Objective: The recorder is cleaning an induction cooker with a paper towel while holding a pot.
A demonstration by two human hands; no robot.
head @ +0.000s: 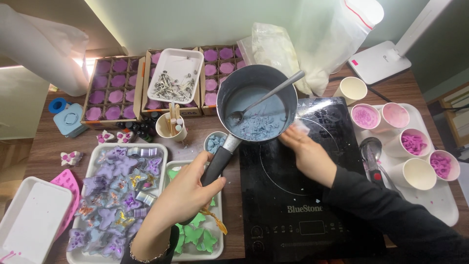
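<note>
My left hand [188,188] grips the black handle of a dark saucepan [288,100] and holds it tilted above a black induction cooktop [288,195]. Pale blue wax, partly melted with chunks, lies inside the pan, and a metal spoon [266,98] rests in it. My right hand [308,154] presses a small white wipe [299,128] on the cooktop glass just under the pan's rim. A small cup of blue wax pieces [214,143] stands beside the handle.
Trays of purple butterfly shapes [117,190] and green shapes [195,234] sit at the left. Boxes of purple wax cups [112,90], a white dish of metal wick holders [175,78] and plastic bags stand behind. Paper cups with pink wax [415,144] fill a tray at the right.
</note>
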